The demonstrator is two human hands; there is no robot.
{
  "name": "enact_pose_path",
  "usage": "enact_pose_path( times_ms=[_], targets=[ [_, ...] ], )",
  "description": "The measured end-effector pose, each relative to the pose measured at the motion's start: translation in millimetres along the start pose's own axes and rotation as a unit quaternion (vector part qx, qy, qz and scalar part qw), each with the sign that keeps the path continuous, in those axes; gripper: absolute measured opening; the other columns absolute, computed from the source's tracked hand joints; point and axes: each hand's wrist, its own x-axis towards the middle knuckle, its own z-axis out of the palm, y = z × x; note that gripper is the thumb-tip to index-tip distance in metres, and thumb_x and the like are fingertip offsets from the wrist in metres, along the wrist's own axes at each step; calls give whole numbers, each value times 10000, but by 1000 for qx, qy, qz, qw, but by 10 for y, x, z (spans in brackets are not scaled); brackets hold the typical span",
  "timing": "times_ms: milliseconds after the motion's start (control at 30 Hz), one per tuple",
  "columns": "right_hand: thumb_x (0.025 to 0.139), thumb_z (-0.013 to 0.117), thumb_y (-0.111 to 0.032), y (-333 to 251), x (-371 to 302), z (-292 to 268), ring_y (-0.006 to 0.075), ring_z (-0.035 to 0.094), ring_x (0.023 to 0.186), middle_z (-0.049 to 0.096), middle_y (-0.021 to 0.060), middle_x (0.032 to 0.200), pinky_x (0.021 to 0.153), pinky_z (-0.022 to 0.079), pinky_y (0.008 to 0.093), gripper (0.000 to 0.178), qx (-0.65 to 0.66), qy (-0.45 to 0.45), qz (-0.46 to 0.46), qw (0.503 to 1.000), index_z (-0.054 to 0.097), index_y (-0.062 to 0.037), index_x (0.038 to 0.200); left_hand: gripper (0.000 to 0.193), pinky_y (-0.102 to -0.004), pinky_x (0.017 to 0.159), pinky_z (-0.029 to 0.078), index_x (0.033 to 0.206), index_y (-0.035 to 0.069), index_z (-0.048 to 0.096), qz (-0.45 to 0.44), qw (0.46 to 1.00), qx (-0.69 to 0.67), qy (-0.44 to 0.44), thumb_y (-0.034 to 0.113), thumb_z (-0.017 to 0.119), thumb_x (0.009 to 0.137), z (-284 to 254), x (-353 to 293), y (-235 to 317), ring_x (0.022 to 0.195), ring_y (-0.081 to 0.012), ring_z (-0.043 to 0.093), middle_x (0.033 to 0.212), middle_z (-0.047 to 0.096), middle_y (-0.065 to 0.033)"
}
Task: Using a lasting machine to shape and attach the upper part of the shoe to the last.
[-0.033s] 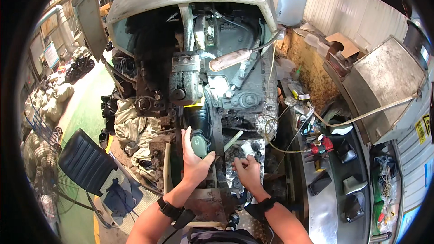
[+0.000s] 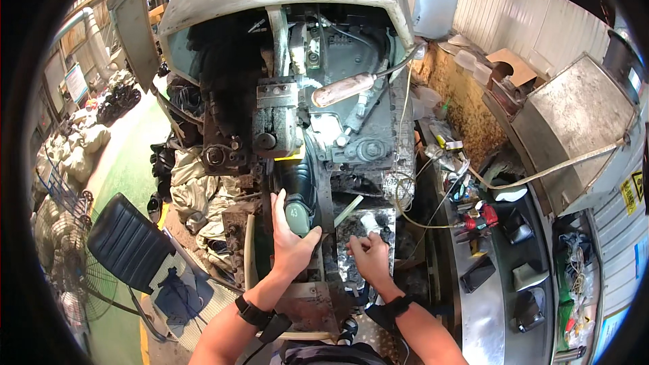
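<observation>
A black shoe upper (image 2: 295,176) lies lengthwise in the machine, toe end away from me, pulled over a green shoe last (image 2: 297,218). My left hand (image 2: 291,247) wraps the near, heel end of this last, fingers along its left side and thumb on its right. To the right, my right hand (image 2: 370,257) hovers over or rests on a speckled metal plate (image 2: 385,230); which of the two I cannot tell. Its fingers are curled in, and whatever they may hold is hidden. A pale flat strip (image 2: 348,209) sticks up between my hands.
The machine's metal head (image 2: 276,111) stands just beyond the upper, with a wooden-handled tool (image 2: 343,90) hanging beside it. At right, a bench (image 2: 483,311) carries dark shoe parts and a red power tool (image 2: 481,217). A black chair (image 2: 128,240) stands left.
</observation>
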Motion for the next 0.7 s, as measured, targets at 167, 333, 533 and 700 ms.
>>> enact_pose_path(
  times_ms=[167, 333, 533, 700],
  targets=[
    [977, 666, -120, -8, 2, 11, 146, 706, 694, 737, 187, 833, 609, 560, 275, 288, 11, -4, 20, 1000, 476, 78, 887, 985, -373, 1167, 308, 1559, 0, 222, 21, 998, 52, 12, -4, 761, 736, 1, 5, 15, 1369, -266, 405, 1534, 340, -217],
    [978, 664, -122, -20, -1, 17, 145, 707, 698, 737, 186, 830, 610, 569, 275, 298, 27, 3, 22, 999, 476, 93, 893, 977, -397, 1202, 246, 1556, -1, 231, 17, 999, 31, 7, 23, 770, 741, 2, 2, 9, 1447, -330, 308, 1576, 266, -266],
    [975, 657, -189, -6, -5, 26, 182, 744, 679, 761, 165, 814, 587, 556, 300, 340, 16, 20, 4, 1000, 534, 124, 923, 969, -420, 1234, 194, 1550, -3, 245, 3, 1000, 13, 3, 38, 780, 743, -5, -1, 39, 1519, -389, 222, 1610, 205, -313],
    [976, 659, -190, -56, -19, 18, 178, 742, 679, 762, 166, 820, 592, 556, 298, 345, 9, 22, 5, 1000, 516, 110, 884, 969, -419, 1232, 199, 1549, -1, 247, 3, 1000, 22, 2, 39, 783, 743, -7, -9, 33, 1517, -388, 228, 1610, 209, -309]
  ],
)
